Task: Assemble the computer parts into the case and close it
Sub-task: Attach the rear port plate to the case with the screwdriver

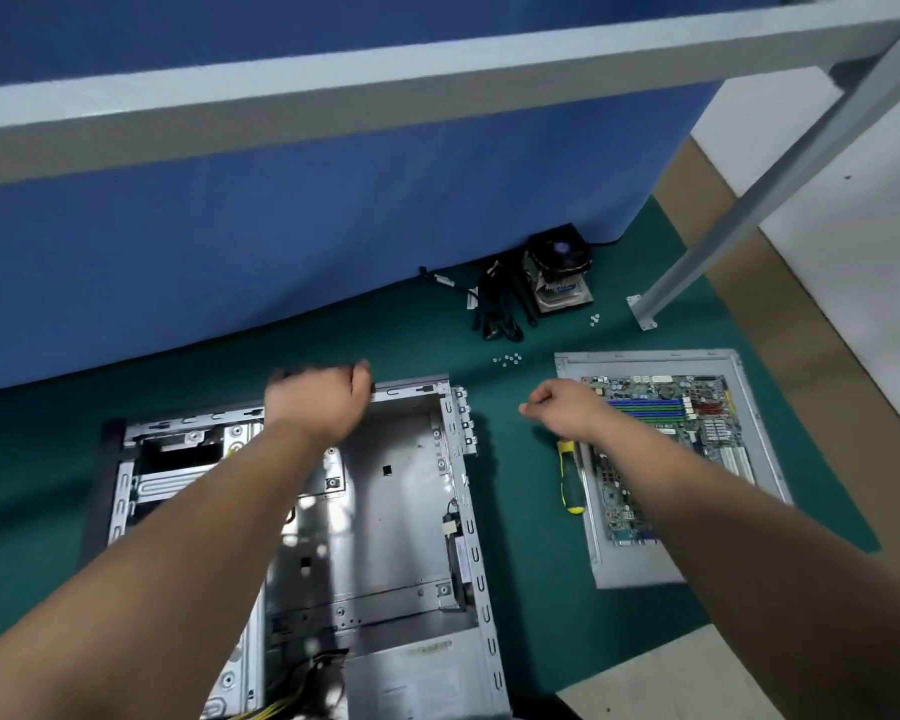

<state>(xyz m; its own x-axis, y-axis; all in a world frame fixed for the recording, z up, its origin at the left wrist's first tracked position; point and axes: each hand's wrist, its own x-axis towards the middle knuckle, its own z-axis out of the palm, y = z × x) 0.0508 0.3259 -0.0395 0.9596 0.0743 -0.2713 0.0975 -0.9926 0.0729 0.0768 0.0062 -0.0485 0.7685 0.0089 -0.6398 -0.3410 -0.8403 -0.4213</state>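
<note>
The open computer case (385,511) lies flat on the green mat (531,511) in the lower middle of the frame, and the left hand (323,397) is over its far rim with fingers curled down on the edge, though blur keeps me from telling whether it really grips the metal. The right hand (562,407), right of centre, hovers above the mat with thumb and fingertips pinched together, on what I cannot tell. To the right the motherboard (666,439) rests on the grey side panel (640,569) beside a yellow-green screwdriver (570,475), with loose screws (507,359), black cables (497,309) and the cooler fan (559,267) further up.
</note>
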